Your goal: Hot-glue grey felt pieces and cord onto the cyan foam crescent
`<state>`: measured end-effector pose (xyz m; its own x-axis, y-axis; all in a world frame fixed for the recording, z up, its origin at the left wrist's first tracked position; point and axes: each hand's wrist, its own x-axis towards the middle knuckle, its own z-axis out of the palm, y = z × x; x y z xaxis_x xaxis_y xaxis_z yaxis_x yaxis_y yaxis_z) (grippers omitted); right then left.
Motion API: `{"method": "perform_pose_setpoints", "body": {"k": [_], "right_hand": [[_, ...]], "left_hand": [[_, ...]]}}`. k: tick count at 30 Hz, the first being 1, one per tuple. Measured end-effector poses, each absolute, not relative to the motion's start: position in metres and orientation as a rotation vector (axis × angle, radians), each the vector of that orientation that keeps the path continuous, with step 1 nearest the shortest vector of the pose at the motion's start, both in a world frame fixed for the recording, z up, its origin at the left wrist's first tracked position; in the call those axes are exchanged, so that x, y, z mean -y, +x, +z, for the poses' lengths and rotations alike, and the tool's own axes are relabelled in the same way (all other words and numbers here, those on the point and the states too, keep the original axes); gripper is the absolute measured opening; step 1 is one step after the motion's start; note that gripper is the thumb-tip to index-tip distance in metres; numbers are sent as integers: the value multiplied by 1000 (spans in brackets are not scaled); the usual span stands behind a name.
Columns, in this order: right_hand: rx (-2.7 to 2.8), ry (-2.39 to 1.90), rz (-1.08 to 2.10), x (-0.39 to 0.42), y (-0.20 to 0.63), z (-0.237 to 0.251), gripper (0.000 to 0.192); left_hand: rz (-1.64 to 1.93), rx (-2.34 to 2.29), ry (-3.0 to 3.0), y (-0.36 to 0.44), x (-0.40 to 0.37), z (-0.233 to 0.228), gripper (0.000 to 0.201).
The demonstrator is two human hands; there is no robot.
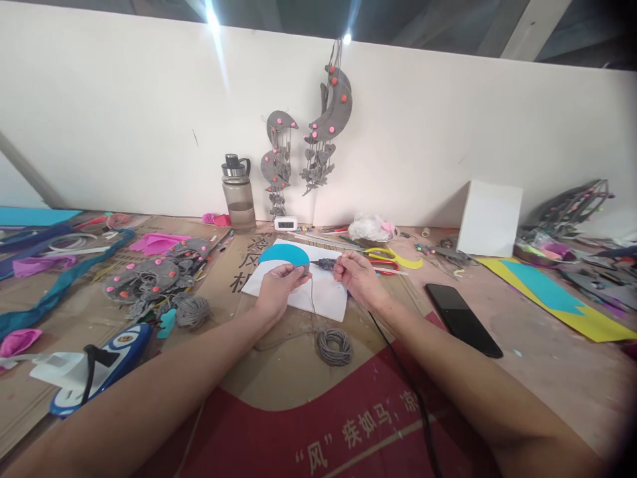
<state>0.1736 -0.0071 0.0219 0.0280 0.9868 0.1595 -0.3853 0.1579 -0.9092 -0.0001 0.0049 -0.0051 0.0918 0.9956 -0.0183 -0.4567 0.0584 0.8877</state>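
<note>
The tabletop (547,372) carries a white sheet (326,299), and over it I hold a blue felt disc (283,254). My left hand (279,289) has its fingers pinching the disc's right edge together with a grey cord that trails down to its coil (334,346). My right hand (359,277) is closed around a small corded tool (324,264), tip at that edge. I judge I'm fixing cord to felt; next calls for steady pressing at the joint.

Blue crescent (283,254), white sheet (326,295), grey cord coil (334,346), black phone (462,319)
</note>
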Motion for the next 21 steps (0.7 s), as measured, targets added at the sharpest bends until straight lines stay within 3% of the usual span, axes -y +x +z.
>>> {"method": "perform_pose_setpoints", "body": {"k": [4,7,11,15,21], "right_hand": [[1156,-952,1120,1,191,24,19],[1412,-1241,755,2,209,28,6],[1664,-1753,356,13,218,30,11],[1777,-2032,353,15,204,23,31],[1643,-2075,519,1,194,24,18]], "left_hand": [[1330,-779,843,0,-8,-9,34],[1349,-766,858,-1,-8,-11,33],[1369,-806,959,-1,-7,-12,30],[1361,-813,1055,-1,-2,-10,30],[1375,-746,967,1,-1,-8,31]]}}
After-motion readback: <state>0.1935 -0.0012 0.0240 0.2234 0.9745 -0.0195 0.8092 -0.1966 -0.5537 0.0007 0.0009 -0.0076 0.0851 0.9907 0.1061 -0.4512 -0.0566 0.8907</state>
